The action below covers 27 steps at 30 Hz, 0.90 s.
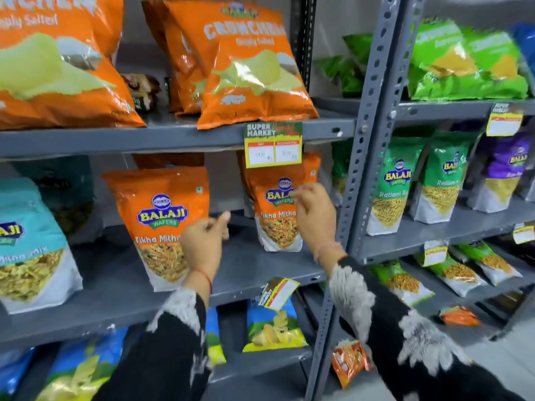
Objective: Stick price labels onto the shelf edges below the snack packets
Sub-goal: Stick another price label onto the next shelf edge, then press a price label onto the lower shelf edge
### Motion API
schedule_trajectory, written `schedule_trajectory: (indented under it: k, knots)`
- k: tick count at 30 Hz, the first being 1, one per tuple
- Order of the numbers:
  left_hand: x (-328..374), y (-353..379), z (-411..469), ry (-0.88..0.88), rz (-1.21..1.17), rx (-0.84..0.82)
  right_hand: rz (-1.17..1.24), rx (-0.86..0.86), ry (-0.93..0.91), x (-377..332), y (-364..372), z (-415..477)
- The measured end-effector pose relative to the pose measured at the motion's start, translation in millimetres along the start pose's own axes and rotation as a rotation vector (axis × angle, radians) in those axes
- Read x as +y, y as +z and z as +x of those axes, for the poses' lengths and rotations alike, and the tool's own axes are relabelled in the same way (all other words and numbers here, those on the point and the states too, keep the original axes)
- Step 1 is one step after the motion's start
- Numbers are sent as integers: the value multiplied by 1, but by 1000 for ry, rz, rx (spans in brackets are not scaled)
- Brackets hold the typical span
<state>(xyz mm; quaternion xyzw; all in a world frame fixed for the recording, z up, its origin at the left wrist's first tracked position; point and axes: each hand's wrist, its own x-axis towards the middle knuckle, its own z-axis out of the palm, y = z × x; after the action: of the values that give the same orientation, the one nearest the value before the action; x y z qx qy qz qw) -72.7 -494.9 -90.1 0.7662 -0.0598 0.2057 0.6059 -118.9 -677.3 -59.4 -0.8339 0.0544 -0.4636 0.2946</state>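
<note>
Labels already hang on several shelf edges: the clearest price label (273, 145) sits on the grey top shelf edge (173, 138), directly below the orange Crunchem packet (249, 68) at twelve o'clock from our hands, so a shopper can read it against the goods above. Another label (278, 292) hangs crooked on the lower shelf edge (231, 296) at six o'clock, above the blue chips packet (273, 325); we judge it needs pressing flat

Our right hand (314, 217) hovers in front of the right Tikha Mitha pouch (279, 209), just below the stuck label, thumb and forefinger pinched together. Whether they grip a sliver of backing or nothing, we cannot tell. Our left hand (204, 241) is at nine o'clock from it, before the left Tikha Mitha pouch (162, 221), fingers curled loosely with the thumb up, and it seems empty

Further labels (504, 120) mark the right-hand rack beside the green Ratlami pouches (393, 183). We take the top label as placed, hands clear of it
</note>
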Motion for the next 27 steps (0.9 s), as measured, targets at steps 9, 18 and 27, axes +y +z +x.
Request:
schedule_trajectory:
  k: [9,18,27]
  knots:
    - [-162,70,-95,-738,-20,-311,-360,-899,-11,88,74,-96]
    - [-165,83,-108,-417,161,-183,-101,-334,271,94,74,-157]
    - [-149,90,-80,-346,238,-187,171,-134,867,106,100,-145]
